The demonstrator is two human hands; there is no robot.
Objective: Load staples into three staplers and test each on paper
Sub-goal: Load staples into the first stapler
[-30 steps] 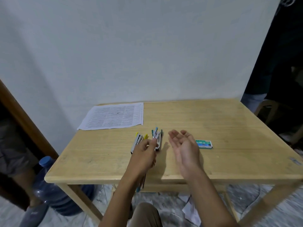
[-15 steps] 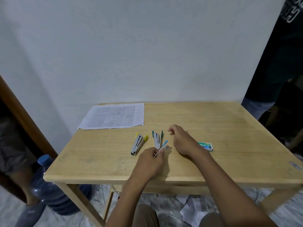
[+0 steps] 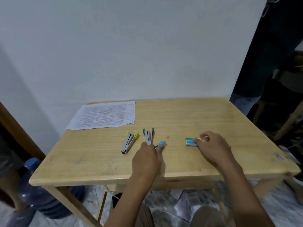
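Three staplers sit near the middle of the wooden table (image 3: 213, 115), all with their arms sprung apart. One stapler with yellow tips (image 3: 129, 142) lies furthest left, flat on the wood; just right of it lies one with green tips (image 3: 148, 136), its near end touching the knuckles of the left hand (image 3: 146, 159). That hand rests on the tabletop with its fingers curled round the blue stapler (image 3: 160, 143), whose blue end and metal arm stick out past the fingertips toward the right. Well apart to the right, the green staple box (image 3: 189, 141) lies flat, and the right hand (image 3: 213, 145) pinches its right end between thumb and bent fingers. Between the blue stapler and the box sits a tiny dark speck (image 3: 167, 136), too small to identify. At the far left corner lies a printed sheet of paper (image 3: 105, 114). Beside the table's left leg, a blue water bottle (image 3: 34, 185) stands on the floor.
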